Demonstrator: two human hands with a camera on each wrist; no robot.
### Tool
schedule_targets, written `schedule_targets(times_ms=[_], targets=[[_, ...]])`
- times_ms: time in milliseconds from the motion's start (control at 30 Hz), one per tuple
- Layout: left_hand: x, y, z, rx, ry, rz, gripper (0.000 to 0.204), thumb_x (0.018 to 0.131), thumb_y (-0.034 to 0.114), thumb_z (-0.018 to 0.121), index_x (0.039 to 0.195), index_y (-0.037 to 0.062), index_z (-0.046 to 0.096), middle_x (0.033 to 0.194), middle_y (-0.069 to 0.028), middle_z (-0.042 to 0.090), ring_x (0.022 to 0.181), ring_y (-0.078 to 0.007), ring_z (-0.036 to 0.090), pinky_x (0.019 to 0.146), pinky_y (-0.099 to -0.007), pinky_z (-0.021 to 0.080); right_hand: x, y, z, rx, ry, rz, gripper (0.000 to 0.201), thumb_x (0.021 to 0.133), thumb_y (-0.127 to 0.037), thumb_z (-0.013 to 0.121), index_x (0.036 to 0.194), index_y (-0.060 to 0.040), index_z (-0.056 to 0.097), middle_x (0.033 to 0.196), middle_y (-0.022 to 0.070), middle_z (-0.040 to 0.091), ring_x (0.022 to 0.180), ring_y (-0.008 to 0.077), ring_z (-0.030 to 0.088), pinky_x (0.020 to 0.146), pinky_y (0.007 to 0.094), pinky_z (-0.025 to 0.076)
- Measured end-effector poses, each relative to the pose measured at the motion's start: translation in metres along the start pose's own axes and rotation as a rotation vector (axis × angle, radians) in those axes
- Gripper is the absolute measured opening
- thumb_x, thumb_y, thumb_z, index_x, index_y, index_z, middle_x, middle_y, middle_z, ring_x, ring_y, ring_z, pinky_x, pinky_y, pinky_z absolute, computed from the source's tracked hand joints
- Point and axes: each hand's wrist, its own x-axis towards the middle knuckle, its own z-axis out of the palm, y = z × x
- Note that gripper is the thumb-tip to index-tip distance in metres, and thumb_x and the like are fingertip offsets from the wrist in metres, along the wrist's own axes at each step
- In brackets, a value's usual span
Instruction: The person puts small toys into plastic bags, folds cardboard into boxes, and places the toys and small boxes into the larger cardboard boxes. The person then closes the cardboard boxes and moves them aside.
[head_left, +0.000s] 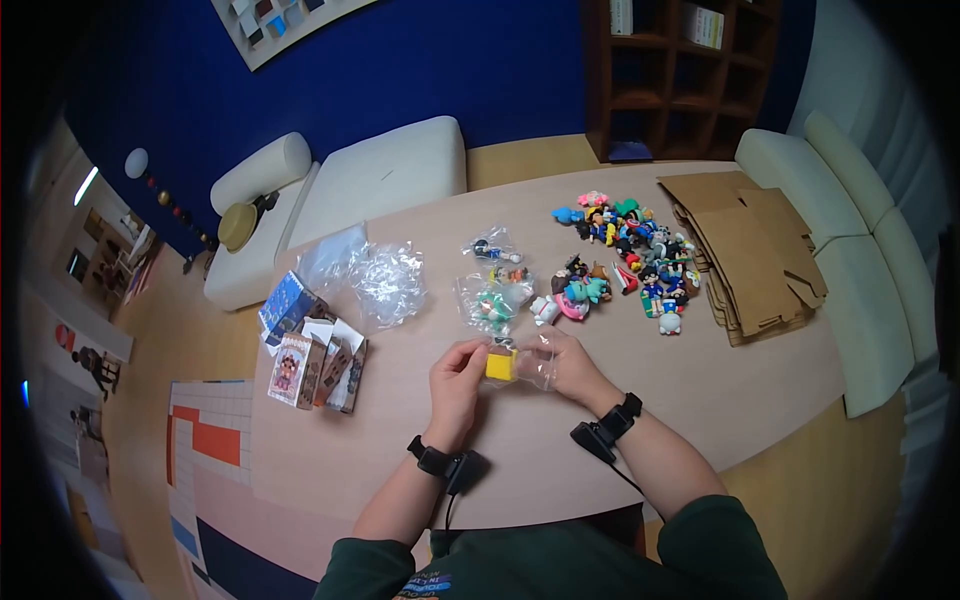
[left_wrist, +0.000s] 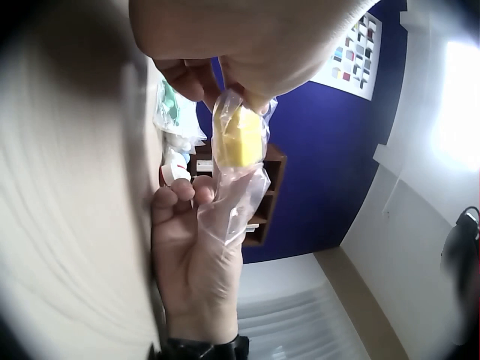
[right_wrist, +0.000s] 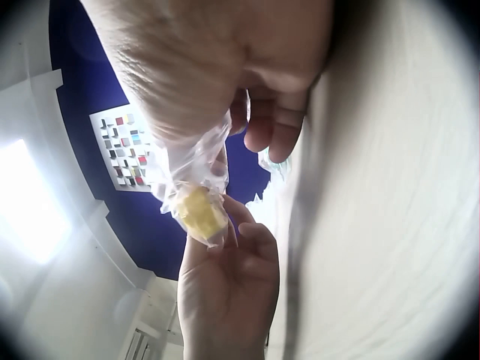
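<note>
Between both hands, just above the near part of the table, is a clear plastic bag with a yellow block-shaped piece inside. My left hand pinches the bag at the end where the yellow piece sits. The bag's loose, crumpled end is held by my right hand, whose fingers partly hide it in the right wrist view. Just beyond the hands lie bagged toy figures, with another bagged figure farther back. A white toy figure lies unwrapped near the right hand.
Opened small boxes stand at the table's left, with crumpled clear bags behind them. Many loose toy figures form a heap at right of centre. Flattened brown cardboard is stacked on the right. A sofa stands behind the table.
</note>
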Motion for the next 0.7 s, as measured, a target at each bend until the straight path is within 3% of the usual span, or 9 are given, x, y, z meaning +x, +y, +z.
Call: schedule_targets(times_ms=[67,200,367,500,700], targets=[[-0.003,0.002,0.0,0.077,0.008,0.033,0.018,0.1,0.011,0.064,0.112,-0.0021,0.069,0.103,-0.0045,0.071,0.093,-0.0091,0.064,0.085,-0.0249,0.052,0.001,0.008,0.001,-0.003,0.0,-0.16,0.027,0.091,-0.009,0.073,0.117,-0.0004,0.071,0.111,0.0067,0.061,0.104,0.015,0.06,0.089,0.0292,0.051],[-0.003,0.005,-0.004,0.126,0.072,0.065,0.015,0.1,0.011,0.065,0.11,-0.0005,0.067,0.099,-0.0022,0.069,0.089,-0.0073,0.063,0.08,-0.023,0.051,0.007,0.02,0.001,-0.038,-0.004,-0.282,0.027,0.09,-0.007,0.072,0.116,-0.0008,0.071,0.118,0.0092,0.061,0.115,0.0185,0.059,0.096,0.0311,0.05],[-0.006,0.002,0.0,0.043,0.075,-0.018,0.014,0.1,0.012,0.064,0.108,0.0011,0.065,0.097,-0.0017,0.068,0.087,-0.0073,0.063,0.077,-0.0222,0.052,0.004,0.005,-0.007,-0.061,-0.054,-0.033,0.029,0.088,-0.011,0.075,0.115,0.0002,0.071,0.132,0.0127,0.06,0.119,0.0248,0.059,0.102,0.0348,0.048],[-0.005,0.006,-0.006,-0.01,0.026,-0.065,0.013,0.099,0.012,0.065,0.108,0.0025,0.063,0.098,-0.0016,0.067,0.087,-0.0075,0.063,0.076,-0.0227,0.053,0.005,-0.004,-0.004,-0.127,-0.114,-0.087,0.036,0.085,-0.015,0.078,0.117,-0.0006,0.071,0.139,0.0141,0.057,0.124,0.0258,0.058,0.103,0.0356,0.047],[-0.002,0.003,-0.015,-0.035,-0.14,-0.076,0.011,0.097,0.011,0.068,0.104,0.0024,0.065,0.099,-0.0028,0.068,0.088,-0.0077,0.063,0.078,-0.0232,0.053,0.003,-0.002,-0.001,-0.126,-0.068,0.105,0.037,0.087,-0.017,0.078,0.119,-0.0003,0.071,0.134,0.0144,0.059,0.12,0.0222,0.058,0.102,0.0342,0.047]])
